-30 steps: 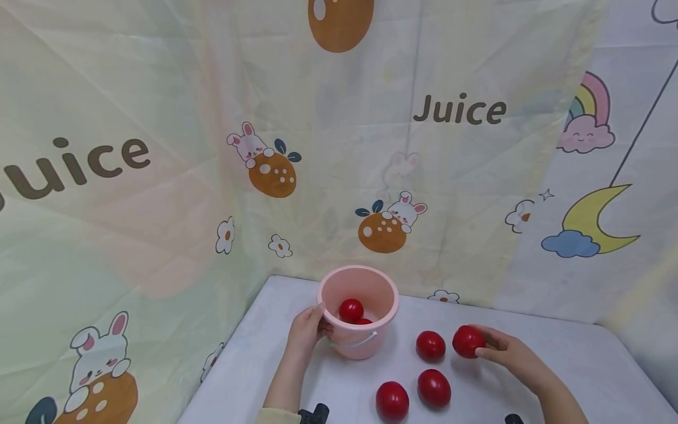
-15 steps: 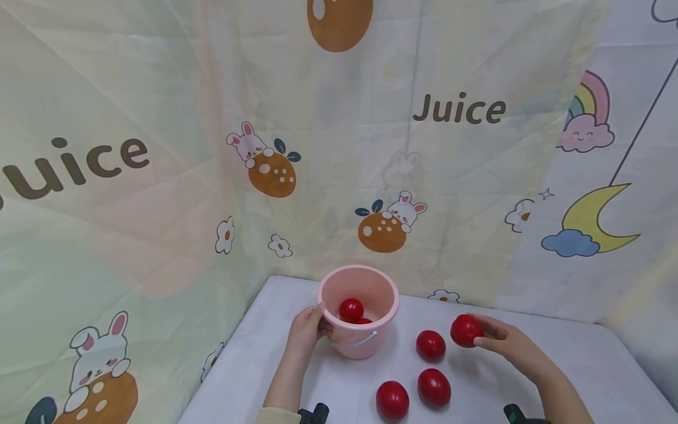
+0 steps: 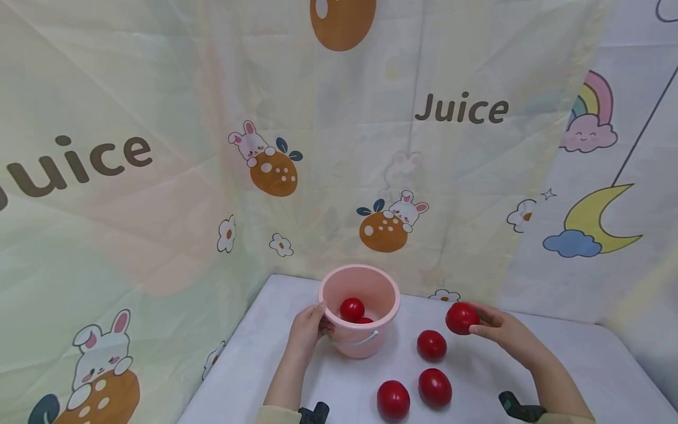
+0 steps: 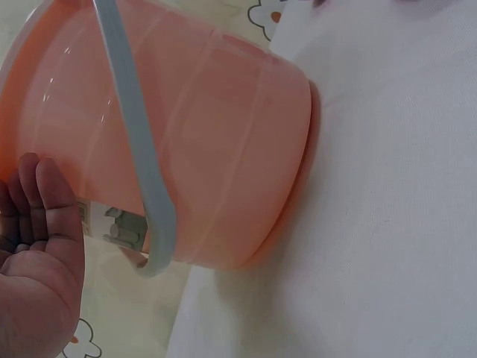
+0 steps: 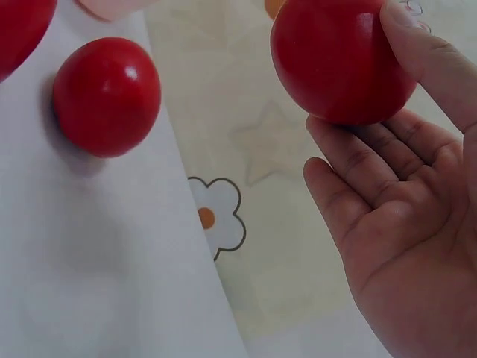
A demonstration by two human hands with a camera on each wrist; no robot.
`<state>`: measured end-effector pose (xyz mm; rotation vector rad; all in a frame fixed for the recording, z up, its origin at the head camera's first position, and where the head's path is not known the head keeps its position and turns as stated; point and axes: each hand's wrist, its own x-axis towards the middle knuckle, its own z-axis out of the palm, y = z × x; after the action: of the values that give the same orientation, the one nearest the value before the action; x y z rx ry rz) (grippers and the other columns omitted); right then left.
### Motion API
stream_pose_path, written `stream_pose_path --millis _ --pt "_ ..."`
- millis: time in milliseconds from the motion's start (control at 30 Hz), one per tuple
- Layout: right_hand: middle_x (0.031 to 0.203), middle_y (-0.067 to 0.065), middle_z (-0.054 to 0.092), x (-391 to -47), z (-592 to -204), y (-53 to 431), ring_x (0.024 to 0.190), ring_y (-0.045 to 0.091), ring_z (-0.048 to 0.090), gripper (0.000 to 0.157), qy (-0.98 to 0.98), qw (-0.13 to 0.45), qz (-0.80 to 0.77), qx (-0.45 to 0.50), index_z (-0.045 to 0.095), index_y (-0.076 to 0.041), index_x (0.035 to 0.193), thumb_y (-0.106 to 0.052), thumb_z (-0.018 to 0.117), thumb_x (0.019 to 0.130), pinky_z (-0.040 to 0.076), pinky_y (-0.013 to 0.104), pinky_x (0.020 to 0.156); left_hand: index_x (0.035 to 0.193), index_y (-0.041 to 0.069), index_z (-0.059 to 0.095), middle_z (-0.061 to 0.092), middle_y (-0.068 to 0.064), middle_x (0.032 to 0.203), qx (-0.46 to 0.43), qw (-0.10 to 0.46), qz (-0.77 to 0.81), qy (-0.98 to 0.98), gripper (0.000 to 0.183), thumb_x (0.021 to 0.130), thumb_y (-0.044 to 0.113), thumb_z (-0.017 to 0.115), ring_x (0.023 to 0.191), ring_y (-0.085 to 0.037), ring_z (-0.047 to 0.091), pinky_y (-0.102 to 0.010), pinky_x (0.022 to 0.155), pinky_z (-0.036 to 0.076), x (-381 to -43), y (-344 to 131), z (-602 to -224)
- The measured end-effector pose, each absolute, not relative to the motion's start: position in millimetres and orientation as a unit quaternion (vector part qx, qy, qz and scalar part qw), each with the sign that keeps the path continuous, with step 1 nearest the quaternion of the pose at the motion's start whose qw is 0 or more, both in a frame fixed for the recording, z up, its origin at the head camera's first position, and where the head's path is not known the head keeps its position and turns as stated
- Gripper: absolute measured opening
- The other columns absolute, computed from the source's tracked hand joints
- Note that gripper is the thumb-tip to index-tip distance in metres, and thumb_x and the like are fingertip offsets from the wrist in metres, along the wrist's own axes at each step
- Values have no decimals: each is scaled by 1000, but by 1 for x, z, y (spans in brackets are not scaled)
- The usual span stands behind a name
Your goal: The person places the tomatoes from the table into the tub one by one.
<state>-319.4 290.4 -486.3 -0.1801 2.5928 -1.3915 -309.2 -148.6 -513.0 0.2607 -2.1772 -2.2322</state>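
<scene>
A pink bucket (image 3: 356, 334) with a pale handle (image 4: 138, 127) stands on the white table, two glossy red round fruits (image 3: 352, 309) visible inside. My left hand (image 3: 306, 331) holds it at the left of its rim, thumb at the rim and fingers against the outer wall. Out to the right, my right hand (image 3: 503, 330) grips another red fruit (image 5: 343, 60) between thumb and fingers, raised above the table. Three more such fruits lie on the tabletop: one right of the bucket (image 3: 431, 345), one nearer (image 3: 435, 387), one at the front (image 3: 394, 400).
The white table (image 3: 339, 388) ends at a patterned cloth backdrop (image 3: 318, 235) behind and at the left. Dark wrist-worn devices (image 3: 521, 407) sit on both forearms.
My right hand has lifted its red fruit higher and carried it slightly left and away from me. The left hand, the bucket and the fruits on the table stay in place.
</scene>
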Motion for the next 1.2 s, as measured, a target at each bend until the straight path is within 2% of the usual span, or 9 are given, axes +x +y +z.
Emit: stream_pose_path --millis 400,933,1200 --pt "148 15 49 -336 -452 268 134 41 47 80 868 93 -478 -100 38 -20 151 -45 74 84 48 59 99 114 5 68 69 -3 87 71 12 -725 -685 43 101 43 52 81 -17 67 -29 79 58 -308 -151 -514" --pt "141 15 55 -354 -413 236 129 37 51 78 862 80 -480 -143 41 -17 149 -42 76 83 52 51 95 111 8 70 71 -8 91 74 9 -724 -686 40 100 43 52 83 -20 68 -29 80 58 -313 -151 -518" --pt "142 13 54 -366 -403 219 131 36 49 83 867 85 -472 -138 40 -21 150 -49 77 80 54 48 93 111 8 69 71 -8 91 72 6 -722 -688 40 101 42 52 84 -19 68 -29 80 58 -313 -150 -518"
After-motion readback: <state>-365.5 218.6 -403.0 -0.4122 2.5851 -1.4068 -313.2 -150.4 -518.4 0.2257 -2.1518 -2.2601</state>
